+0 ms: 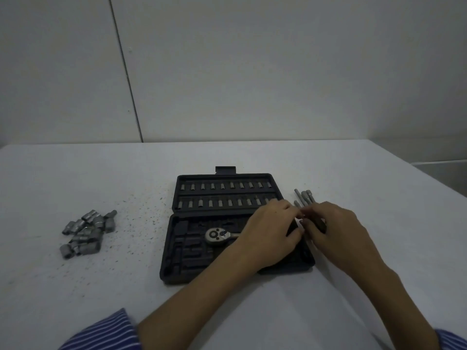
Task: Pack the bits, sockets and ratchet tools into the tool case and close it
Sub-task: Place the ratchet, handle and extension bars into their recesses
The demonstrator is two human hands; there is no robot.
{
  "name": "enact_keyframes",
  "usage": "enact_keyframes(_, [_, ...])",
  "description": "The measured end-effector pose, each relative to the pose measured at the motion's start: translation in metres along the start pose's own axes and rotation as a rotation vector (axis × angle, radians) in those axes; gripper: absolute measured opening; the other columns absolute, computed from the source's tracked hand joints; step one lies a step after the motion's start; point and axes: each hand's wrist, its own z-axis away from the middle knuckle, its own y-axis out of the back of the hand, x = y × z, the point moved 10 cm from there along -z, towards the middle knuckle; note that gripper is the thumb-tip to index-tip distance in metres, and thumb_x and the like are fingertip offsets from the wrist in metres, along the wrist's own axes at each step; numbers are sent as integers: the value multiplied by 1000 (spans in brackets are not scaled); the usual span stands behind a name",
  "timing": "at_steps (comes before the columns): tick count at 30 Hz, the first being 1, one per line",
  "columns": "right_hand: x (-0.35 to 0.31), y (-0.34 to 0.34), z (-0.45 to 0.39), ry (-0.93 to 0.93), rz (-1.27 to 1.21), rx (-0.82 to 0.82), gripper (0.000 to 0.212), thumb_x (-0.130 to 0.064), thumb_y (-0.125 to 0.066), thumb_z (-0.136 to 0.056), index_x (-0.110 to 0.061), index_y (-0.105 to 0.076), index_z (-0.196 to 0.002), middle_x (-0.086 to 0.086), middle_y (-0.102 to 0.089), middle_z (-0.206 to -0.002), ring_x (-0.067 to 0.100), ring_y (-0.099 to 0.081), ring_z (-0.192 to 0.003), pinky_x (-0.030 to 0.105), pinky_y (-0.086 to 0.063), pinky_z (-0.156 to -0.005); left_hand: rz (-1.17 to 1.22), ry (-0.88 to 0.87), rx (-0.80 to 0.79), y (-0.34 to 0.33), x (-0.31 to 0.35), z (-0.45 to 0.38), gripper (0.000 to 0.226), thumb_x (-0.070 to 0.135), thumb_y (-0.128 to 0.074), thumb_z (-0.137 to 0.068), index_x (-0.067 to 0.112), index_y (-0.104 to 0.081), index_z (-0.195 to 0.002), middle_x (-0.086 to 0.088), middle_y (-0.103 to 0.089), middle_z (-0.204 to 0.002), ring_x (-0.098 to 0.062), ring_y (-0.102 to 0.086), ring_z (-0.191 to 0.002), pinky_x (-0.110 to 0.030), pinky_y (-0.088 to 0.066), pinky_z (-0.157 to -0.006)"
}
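Observation:
A black tool case (177,258) lies open on the white table, its lid (225,178) holding two rows of silver bits (222,186). The ratchet (217,235) sits in the lower tray, its handle hidden under my left hand (271,232). My right hand (333,228) grips a dark-handled tool (321,224) at the case's right edge. My left hand's fingertips meet that tool's near end; whether they pinch it is unclear. A pile of loose silver sockets (86,233) lies far left. Several long extension bars (303,197) lie just right of the lid.
Dark specks are scattered over the table (126,299) between the sockets and the case. The table's right edge runs diagonally at the far right. A plain wall with a vertical seam stands behind. Striped sleeves show at the bottom corners.

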Motion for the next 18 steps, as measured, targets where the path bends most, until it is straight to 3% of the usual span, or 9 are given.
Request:
enact_keyframes(8, [30,-2,-5,-186,26,61,21,-22,-63,-86,-16,-66,-106,5,-65,-96,20,-60,-83,31,-49,-66,-54,27,10,-20,-2,-19,27,25,-49,-93,6,-60,-108,-9,-61,-110,-23,-48,-106,-36,-40,-93])
enact_keyframes(14, [34,-3,-6,-190,-11,95,27,-20,-69,-83,-7,-69,-106,11,-71,-93,25,-64,-82,34,-53,-76,-121,-17,58,-26,3,-16,47,34,-25,-87,8,-63,-93,-9,-64,-92,-25,-53,-93,-38,-44,-85])
enact_keyframes(18, [32,0,-5,-172,-43,115,26,-16,-71,-81,-5,-70,-105,12,-72,-91,24,-65,-78,30,-51,-73,-114,-12,53,-27,1,-16,35,28,-35,-91,7,-63,-95,-9,-63,-95,-25,-52,-95,-39,-44,-88])
